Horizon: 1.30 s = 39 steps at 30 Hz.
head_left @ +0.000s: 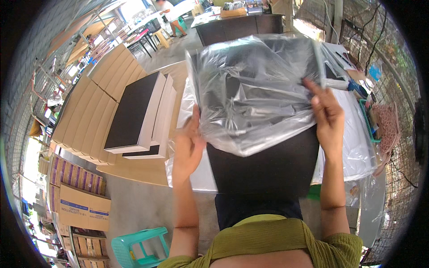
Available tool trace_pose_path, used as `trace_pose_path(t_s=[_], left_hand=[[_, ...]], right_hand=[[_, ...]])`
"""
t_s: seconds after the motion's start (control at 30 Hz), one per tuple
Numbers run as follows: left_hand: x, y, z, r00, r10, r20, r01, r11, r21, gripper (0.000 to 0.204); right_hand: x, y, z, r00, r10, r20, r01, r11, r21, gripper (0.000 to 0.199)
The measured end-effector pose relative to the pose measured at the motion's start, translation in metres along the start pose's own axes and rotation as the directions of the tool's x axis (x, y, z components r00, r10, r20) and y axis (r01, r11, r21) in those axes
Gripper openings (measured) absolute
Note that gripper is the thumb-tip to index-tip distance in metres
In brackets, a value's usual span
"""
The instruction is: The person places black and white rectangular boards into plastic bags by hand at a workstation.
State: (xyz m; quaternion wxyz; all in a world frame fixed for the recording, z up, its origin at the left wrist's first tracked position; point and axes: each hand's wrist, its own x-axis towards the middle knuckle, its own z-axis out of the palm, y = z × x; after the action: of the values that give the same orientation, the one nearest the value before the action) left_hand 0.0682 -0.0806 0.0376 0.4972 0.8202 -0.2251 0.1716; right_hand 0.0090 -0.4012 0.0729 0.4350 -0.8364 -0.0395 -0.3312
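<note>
A black board (263,165) lies in front of me, its near end bare. Its far part sits inside a clear plastic bag (250,107), which is wrinkled and shiny. The bag's loose near edge hangs across the board. At the bag's left edge is my left hand (188,149), blurred by motion, with its fingers closed against the plastic. My right hand (328,116) grips the bag's right side, its fingers bent at the edge. Whether the black piece is one board or several stacked together is hidden.
Thick black-topped white stacks (136,111) stand left of the bag, beside a long row of brown cartons (85,120). More clear plastic (348,134) lies to the right, near pink cord (386,125). A teal stool (140,245) is on the floor. Someone (170,15) stands far back.
</note>
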Motion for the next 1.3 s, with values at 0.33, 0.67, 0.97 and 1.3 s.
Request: trace_pose_path(t_s=[0.33,0.67,0.97,1.3], left_hand=[[-0.098,-0.059,0.036,0.943,-0.327,0.064,0.260,0.841,0.474,0.067],[-0.213,-0.024,0.022,0.822,-0.556,0.126,0.485,0.798,0.358,0.066],[-0.268,-0.026,0.003,0.832,-0.402,0.383,0.414,0.909,0.056,0.060],[-0.168,-0.007,0.106,0.943,0.304,0.136,-0.316,0.946,0.074,0.045]], right_hand=[[-0.079,0.073,0.043,0.980,0.047,0.193,-0.031,0.996,-0.085,0.062],[-0.200,0.033,-0.003,0.897,0.328,0.295,-0.280,0.940,-0.193,0.056],[-0.246,0.013,-0.025,0.822,0.490,0.291,-0.502,0.864,-0.038,0.046],[-0.186,0.055,-0.075,0.947,0.221,-0.232,-0.264,0.949,-0.173,0.045]])
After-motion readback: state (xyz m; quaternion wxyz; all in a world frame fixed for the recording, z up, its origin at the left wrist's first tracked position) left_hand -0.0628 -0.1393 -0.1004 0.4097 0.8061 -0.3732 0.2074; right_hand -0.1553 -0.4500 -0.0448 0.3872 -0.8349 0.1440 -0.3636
